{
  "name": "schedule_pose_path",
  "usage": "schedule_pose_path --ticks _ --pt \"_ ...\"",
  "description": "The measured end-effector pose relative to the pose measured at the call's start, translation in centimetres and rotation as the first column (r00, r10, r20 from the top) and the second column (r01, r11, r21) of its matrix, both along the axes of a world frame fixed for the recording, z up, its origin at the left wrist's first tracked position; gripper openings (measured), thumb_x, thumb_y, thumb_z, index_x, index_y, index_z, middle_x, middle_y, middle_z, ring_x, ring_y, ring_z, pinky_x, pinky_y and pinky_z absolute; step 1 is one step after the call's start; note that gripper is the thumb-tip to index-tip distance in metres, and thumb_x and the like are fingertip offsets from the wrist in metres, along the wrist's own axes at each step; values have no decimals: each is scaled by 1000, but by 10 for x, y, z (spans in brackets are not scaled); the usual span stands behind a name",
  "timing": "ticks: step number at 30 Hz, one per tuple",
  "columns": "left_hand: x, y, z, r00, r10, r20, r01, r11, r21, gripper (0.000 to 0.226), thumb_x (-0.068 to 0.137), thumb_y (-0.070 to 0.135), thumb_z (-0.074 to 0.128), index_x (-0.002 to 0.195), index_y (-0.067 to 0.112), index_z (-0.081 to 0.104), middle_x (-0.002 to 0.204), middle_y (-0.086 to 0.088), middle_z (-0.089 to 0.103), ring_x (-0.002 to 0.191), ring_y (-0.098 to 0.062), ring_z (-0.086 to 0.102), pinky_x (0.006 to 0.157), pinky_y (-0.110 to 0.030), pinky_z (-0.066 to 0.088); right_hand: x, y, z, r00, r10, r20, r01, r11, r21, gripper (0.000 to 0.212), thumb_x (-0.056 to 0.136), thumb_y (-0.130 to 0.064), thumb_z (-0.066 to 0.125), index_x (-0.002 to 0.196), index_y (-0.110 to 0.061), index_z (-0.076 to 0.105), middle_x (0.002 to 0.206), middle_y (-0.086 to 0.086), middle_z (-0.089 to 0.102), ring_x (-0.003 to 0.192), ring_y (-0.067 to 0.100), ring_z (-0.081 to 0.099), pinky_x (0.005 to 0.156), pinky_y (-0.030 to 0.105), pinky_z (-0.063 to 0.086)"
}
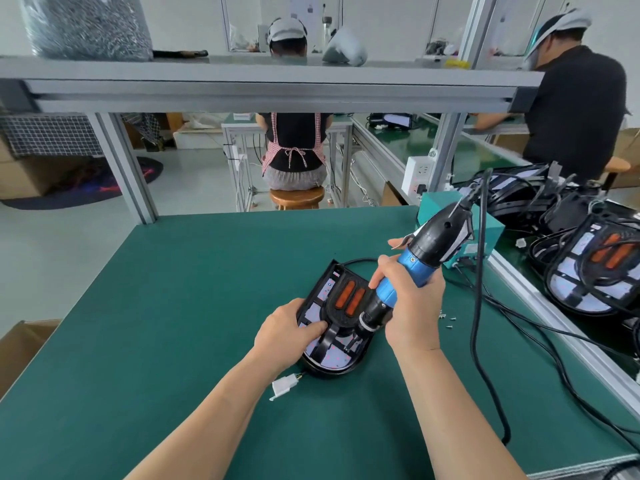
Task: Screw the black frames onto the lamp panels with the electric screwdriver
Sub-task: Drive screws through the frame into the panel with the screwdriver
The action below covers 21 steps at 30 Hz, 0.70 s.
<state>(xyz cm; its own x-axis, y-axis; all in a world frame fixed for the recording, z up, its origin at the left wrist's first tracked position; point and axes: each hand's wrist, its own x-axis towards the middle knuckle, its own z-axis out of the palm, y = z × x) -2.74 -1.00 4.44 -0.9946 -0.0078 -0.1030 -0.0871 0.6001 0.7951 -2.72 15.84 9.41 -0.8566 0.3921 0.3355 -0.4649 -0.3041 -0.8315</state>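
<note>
Green matting covers my bench [173, 306] from edge to edge. Off its left edge an open cardboard box [20, 348] stands on the pale floor, and farther back a dark round rug [86, 188] lies there. An aluminium shelf [242, 84] crosses overhead, with a bag of silvery parts [86, 26] at its left end.

Near the middle of the bench, towards the front edge, lies the lamp panel [325, 358], with the black frame [341, 315] and its two orange strips on top. My left hand [287, 332] grips the panel's left side, fingers curled over onto its face. A white connector [285, 384] lies on the mat just in front of the panel.

Beyond the far edge a person in a checked apron [294, 147] sits on a wooden stool [297, 197], back to me.

My right hand [412, 306] is wrapped around the blue body of the electric screwdriver [412, 268], which tilts down to the left with its bit on the frame's right side. A few loose screws [448, 320] lie just right of that hand. The tool's black cable [479, 306] loops down towards the front edge.

At the far right corner a teal box [485, 230] stands. Past the right edge, more framed panels [595, 271] are piled on the next bench, where a person in black [581, 109] stands.
</note>
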Motion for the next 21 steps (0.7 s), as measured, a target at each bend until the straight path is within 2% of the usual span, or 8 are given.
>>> schedule_pose_path --ticks 5,8,11,15,17,19,21 --pt "2 -1 10 999 -31 29 29 998 56 30 68 45 64 91 25 65 88 3 73 91 -24 68 85 -42 56 -5 17 14 999 -29 -43 25 996 -89 18 75 -5 63 92 -10 58 57 5 53 55 18 50 60 23 45" --pt "0 -1 13 997 -63 44 60 996 60 31 66 44 64 90 25 67 89 2 74 92 -24 69 88 -43 55 -11 35 19 999 -39 -22 33 972 -234 22 75 -7 62 97 -11 56 58 4 50 55 22 48 58 25 42" --pt "-6 -2 17 989 -122 79 116 991 74 33 67 42 67 95 25 69 93 0 76 95 -24 71 91 -44 55 -14 57 12 999 -36 16 39 917 -396 22 79 -9 62 100 -11 54 64 0 51 56 15 49 57 23 45" --pt "-15 -6 20 976 -175 128 162 981 102 30 72 34 69 102 29 69 97 5 76 95 -16 72 95 -42 55 -15 93 -10 988 -51 146 125 817 -562 14 84 -16 68 91 -18 56 69 -4 53 60 12 49 61 22 43" --pt "-19 -5 21 970 -188 151 167 976 139 43 70 31 66 113 27 68 100 4 75 100 -19 70 98 -43 53 -15 113 -24 973 -69 222 192 777 -599 15 86 -19 69 88 -20 54 68 -4 54 59 13 51 60 22 43" --pt "-23 2 22 995 -90 33 90 996 0 59 74 25 65 132 19 61 110 -5 63 115 -30 58 104 -43 46 -14 130 -37 963 -76 257 227 741 -632 13 87 -20 68 87 -20 55 67 -5 55 58 12 52 58 23 42" --pt "-21 18 24 966 -25 -259 -23 983 -180 52 85 16 66 136 17 59 119 -4 54 118 -26 47 105 -37 38 -12 144 -49 961 -68 268 235 714 -659 9 86 -21 66 84 -19 58 67 -6 55 57 12 52 57 24 40"
